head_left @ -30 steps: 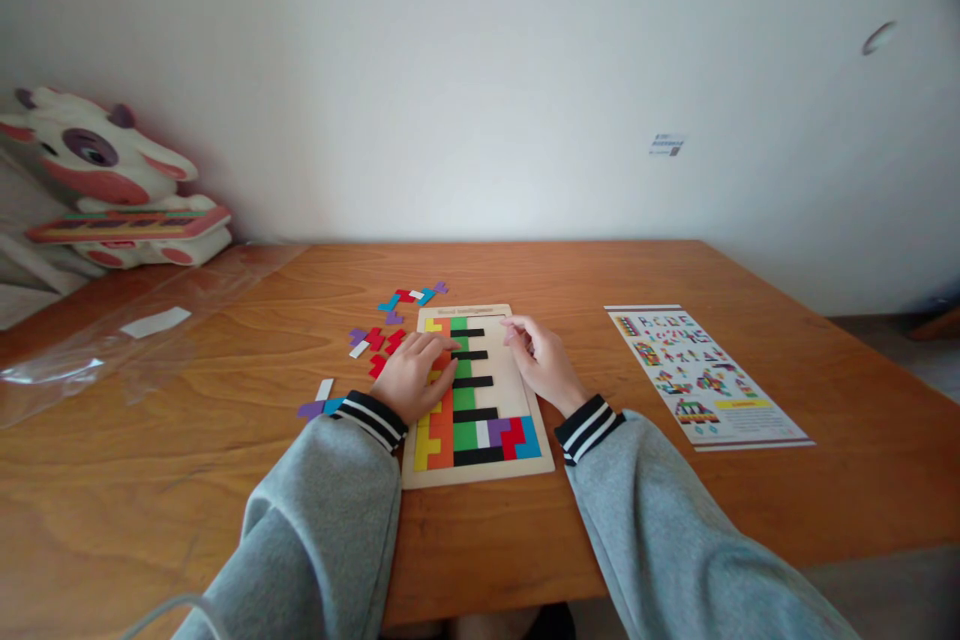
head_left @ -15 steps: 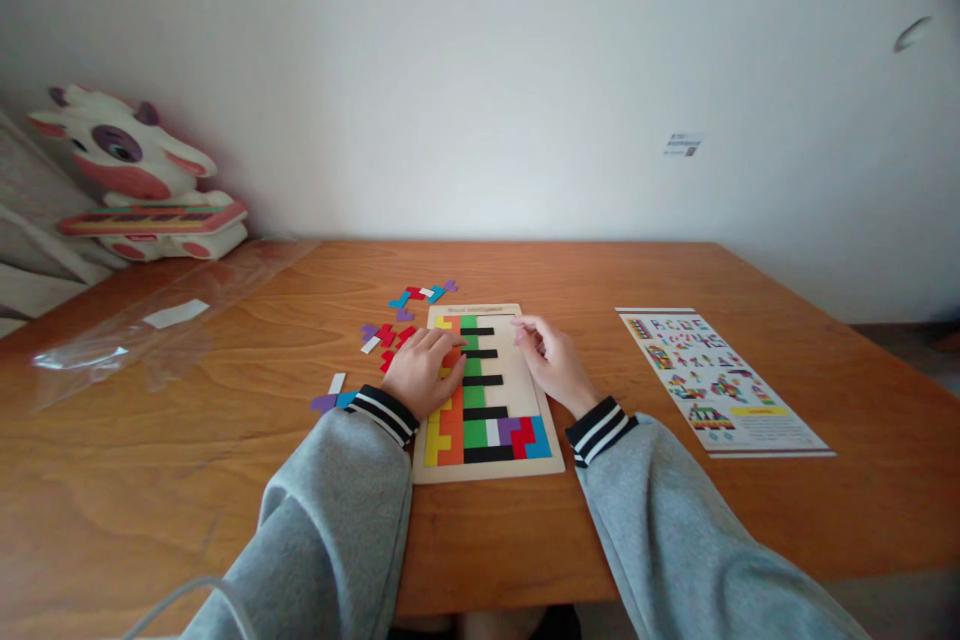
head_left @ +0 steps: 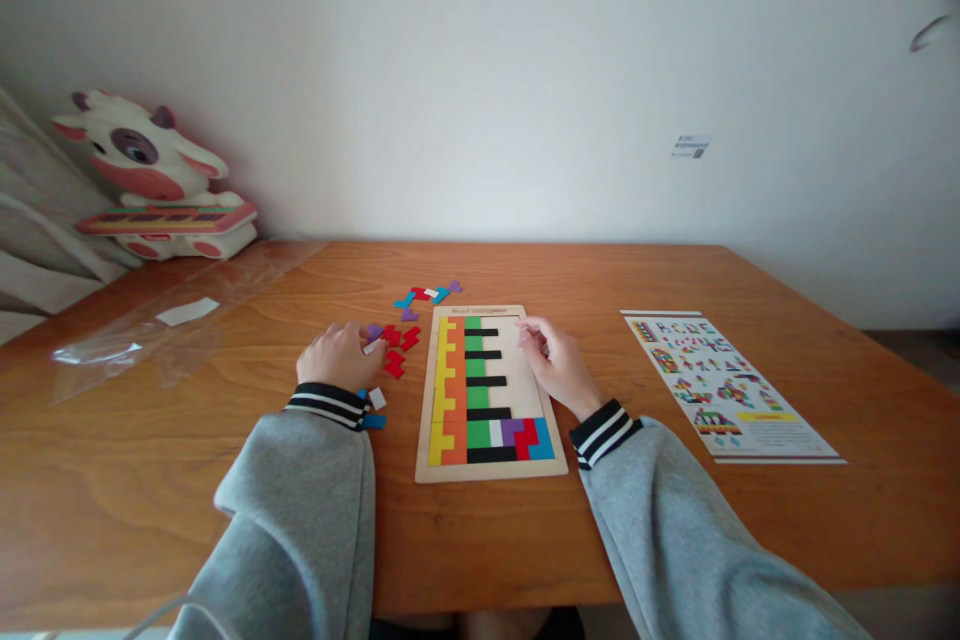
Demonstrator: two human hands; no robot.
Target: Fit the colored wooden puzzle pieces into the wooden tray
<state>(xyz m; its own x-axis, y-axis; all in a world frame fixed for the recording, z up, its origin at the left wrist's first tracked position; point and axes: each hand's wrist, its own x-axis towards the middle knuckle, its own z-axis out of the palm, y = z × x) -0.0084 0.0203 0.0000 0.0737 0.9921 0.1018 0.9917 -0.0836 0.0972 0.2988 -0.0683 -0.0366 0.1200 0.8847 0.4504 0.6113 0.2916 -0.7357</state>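
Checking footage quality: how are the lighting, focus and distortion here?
Head view: soft, even light with faint shadows; puzzle board and both hands sharp; the table edge bows from wide-angle distortion; corners darken, and a blurred smudge sits at upper right.

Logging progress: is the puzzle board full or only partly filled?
Partly filled. The puzzle board shows bare wood right of the black strips, by the right hand.

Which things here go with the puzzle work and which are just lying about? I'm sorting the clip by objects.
In use:
- puzzle board, partly filled
- loose pieces left of it, at the left hand
- right hand resting on the board
- pattern sheet, probably the guide

Lying about:
- cow toy
- clear plastic bag
- wall sticker
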